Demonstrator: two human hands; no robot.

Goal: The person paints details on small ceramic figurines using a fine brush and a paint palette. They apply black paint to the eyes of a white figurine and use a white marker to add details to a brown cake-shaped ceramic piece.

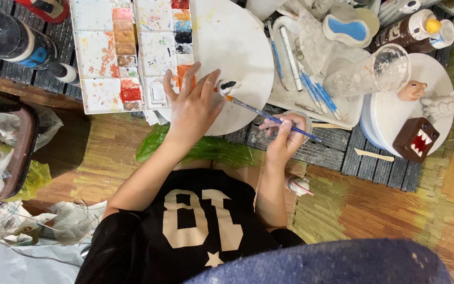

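Where the small white figurine (228, 85) sits: on the round white board (237, 47).
Left hand (193, 108): grip closed on the figurine, fingers spread.
Right hand (285, 135): at 4 o'clock, grip closed on the blue paintbrush (269, 117), tip touching the figurine.
Paint palette (106, 52): at 10 o'clock.
Brown block figure (416, 138): at 4 o'clock, well apart.

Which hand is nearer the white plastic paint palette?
Left. The left hand, holding a small white figurine, lies beside the white plastic paint palette; the right hand holds a thin blue paintbrush farther right.
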